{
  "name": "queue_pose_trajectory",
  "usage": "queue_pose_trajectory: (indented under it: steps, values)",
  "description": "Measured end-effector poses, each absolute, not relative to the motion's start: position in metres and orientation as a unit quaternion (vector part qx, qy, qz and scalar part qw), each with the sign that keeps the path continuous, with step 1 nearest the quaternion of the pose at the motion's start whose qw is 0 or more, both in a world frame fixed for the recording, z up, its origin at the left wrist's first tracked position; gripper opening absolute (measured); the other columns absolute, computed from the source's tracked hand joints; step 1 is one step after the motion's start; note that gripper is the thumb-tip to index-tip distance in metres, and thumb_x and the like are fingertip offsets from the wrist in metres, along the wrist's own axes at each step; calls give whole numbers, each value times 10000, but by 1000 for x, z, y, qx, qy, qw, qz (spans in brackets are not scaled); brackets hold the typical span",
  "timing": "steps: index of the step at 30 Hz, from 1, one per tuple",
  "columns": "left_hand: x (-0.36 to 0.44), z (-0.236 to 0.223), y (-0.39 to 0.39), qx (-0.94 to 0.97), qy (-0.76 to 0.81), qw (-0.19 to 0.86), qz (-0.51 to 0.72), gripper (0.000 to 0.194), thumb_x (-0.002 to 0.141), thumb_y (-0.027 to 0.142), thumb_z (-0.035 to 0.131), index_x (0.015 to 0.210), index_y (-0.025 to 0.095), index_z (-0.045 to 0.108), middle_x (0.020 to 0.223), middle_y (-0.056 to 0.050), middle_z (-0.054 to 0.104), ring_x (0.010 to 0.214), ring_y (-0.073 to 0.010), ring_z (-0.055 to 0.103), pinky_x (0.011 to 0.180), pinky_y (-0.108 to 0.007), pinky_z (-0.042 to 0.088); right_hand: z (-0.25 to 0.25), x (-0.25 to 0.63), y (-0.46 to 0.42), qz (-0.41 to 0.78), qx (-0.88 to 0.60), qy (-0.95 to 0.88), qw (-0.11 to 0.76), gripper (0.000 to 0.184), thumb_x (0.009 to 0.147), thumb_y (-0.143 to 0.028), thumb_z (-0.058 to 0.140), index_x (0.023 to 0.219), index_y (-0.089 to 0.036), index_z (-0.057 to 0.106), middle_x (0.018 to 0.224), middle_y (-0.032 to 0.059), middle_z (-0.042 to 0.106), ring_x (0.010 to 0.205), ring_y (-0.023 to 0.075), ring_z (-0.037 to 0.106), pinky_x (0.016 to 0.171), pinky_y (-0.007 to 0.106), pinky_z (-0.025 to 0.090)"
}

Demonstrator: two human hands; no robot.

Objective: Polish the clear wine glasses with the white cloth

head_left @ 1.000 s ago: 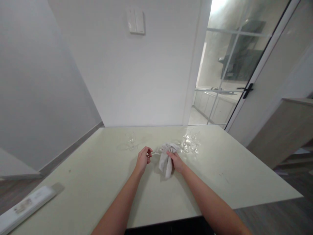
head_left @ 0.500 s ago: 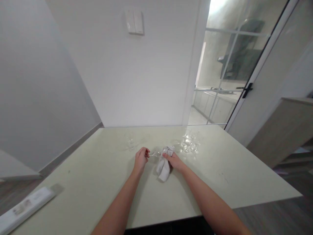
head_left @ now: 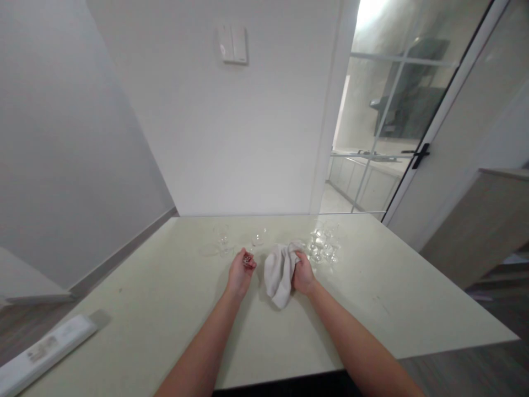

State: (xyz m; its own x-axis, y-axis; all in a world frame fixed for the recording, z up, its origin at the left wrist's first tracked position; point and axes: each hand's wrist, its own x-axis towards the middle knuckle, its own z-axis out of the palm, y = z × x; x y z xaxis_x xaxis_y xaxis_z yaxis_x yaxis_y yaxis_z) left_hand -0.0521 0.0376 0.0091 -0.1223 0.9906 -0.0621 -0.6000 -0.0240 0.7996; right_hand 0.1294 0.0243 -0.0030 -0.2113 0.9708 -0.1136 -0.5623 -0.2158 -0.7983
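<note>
My left hand [head_left: 242,271] is closed around the foot of a clear stemmed glass [head_left: 258,238], whose bowl tilts up and away from me. The fingers hide most of its stem. A pale cloth [head_left: 279,275] hangs from my right hand [head_left: 305,274], which grips it at its right side. Cloth and glass are apart. Beyond my left hand, another clear stemmed glass [head_left: 223,238] stands on the table. Several more clear glasses [head_left: 323,245] stand close together just past my right hand; their outlines overlap.
The pale table [head_left: 165,309] meets a white wall at the back. A long white box-like object [head_left: 45,347] lies at the table's left edge. To the right are a glass-paned door [head_left: 372,110] and a wooden cabinet [head_left: 479,215].
The cloth has come off the glass and now hangs spread out from my right hand. My left hand has turned the glass from lying sideways to pointing upward.
</note>
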Motion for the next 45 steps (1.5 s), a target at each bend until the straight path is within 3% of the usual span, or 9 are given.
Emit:
queue_pose_trajectory:
  steps: [4, 12, 16, 19, 22, 25, 29, 37, 45]
  values:
    - [-33, 1, 28, 400, 364, 575, 614, 321, 757, 434, 710, 807, 182, 519, 677, 51, 529, 571, -74, 482, 565, -195, 391, 0, 122, 15, 739, -279, -383, 478, 411, 735, -487, 512, 923, -195, 730, 899, 81, 770, 1067, 294, 668, 960, 419, 491]
    - [-20, -8, 17, 681, 404, 393, 467, 261, 891, 432, 574, 855, 173, 583, 779, 5, 580, 735, -145, 534, 708, -262, 427, -6, 113, 11, 732, -279, -370, 500, 497, 681, -651, 590, 832, -193, 710, 911, 89, 759, 1115, 301, 631, 980, 411, 476]
    - [-25, -2, 16, 772, 354, 332, 411, 290, 931, 415, 519, 922, 169, 671, 971, -71, 641, 948, -212, 580, 890, -346, 453, -13, 115, 13, 691, -333, -351, 537, 354, 598, -482, 751, 784, -183, 720, 846, 66, 765, 995, 285, 676, 923, 389, 496]
    - [-28, 7, 14, 821, 293, 302, 387, 314, 957, 391, 490, 946, 193, 734, 1176, -105, 632, 1171, -246, 534, 1053, -394, 379, -15, 118, 14, 630, -374, -373, 569, 301, 587, -349, 785, 832, -183, 732, 844, 48, 767, 900, 260, 690, 877, 374, 497]
    - [-32, 16, 10, 822, 292, 288, 396, 281, 946, 377, 527, 952, 218, 758, 1153, -93, 673, 1136, -238, 572, 1034, -380, 397, -15, 122, 17, 595, -381, -375, 601, 303, 613, -354, 767, 862, -184, 731, 873, 48, 764, 878, 247, 687, 869, 370, 490]
    - [-38, 20, 9, 763, 343, 301, 458, 279, 933, 387, 550, 878, 199, 749, 910, -75, 727, 892, -203, 648, 857, -325, 472, -15, 128, 22, 539, -407, -374, 636, 308, 647, -393, 734, 879, -192, 717, 933, 52, 754, 908, 242, 670, 889, 376, 479]
    - [-44, 17, 16, 624, 396, 352, 574, 287, 872, 456, 618, 886, 177, 681, 708, -23, 654, 648, -148, 597, 651, -265, 460, -17, 135, 24, 457, -455, -451, 617, 267, 683, -398, 692, 856, -196, 701, 945, 56, 734, 936, 238, 634, 942, 388, 442]
    - [-45, 11, 22, 602, 328, 469, 557, 465, 687, 436, 805, 1030, 162, 651, 928, -68, 685, 837, -185, 637, 760, -283, 476, -16, 104, -7, 569, -359, -587, 450, 305, 704, -395, 716, 944, -207, 706, 944, 35, 723, 946, 236, 623, 925, 393, 470]
    - [-42, 12, 17, 559, 254, 596, 517, 578, 746, 491, 741, 1203, 161, 610, 1105, -142, 708, 987, -260, 667, 879, -371, 480, -9, 108, -10, 586, -369, -558, 457, 372, 671, -393, 760, 983, -217, 660, 959, 31, 702, 933, 231, 617, 928, 391, 466]
